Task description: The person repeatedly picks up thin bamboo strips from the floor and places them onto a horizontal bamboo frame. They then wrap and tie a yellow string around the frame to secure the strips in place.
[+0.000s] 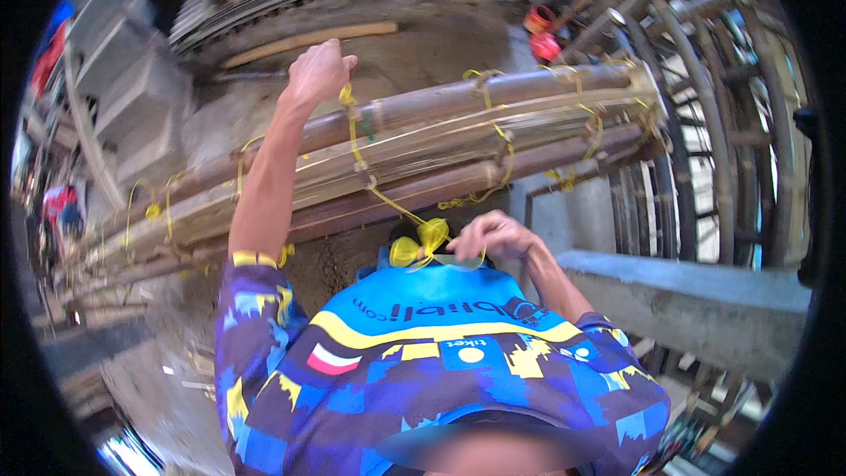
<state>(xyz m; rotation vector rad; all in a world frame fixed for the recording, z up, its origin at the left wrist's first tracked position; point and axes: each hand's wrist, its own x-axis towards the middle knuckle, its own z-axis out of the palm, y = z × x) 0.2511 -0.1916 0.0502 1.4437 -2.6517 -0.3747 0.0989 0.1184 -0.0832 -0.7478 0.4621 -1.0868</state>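
Observation:
A long bench-like bundle of bamboo poles (546,128) and slats lies slantwise in front of me, tied at intervals with yellow cord (357,145). My left hand (319,75) is a closed fist beyond the far pole, beside a yellow knot; what it grips, if anything, is hidden. From that knot the cord crosses the poles toward my body. Close to my chest hangs a gathered yellow bunch of cord (423,242). The bent fingers of my right hand (492,236) are closed at the cord by this bunch, slightly blurred.
Concrete blocks (145,115) stand at the left. A loose wooden strip (308,44) lies on the ground beyond the poles. A rack of bamboo (696,123) rises at the right, above a concrete ledge (687,300). Red containers (542,35) sit at the far right.

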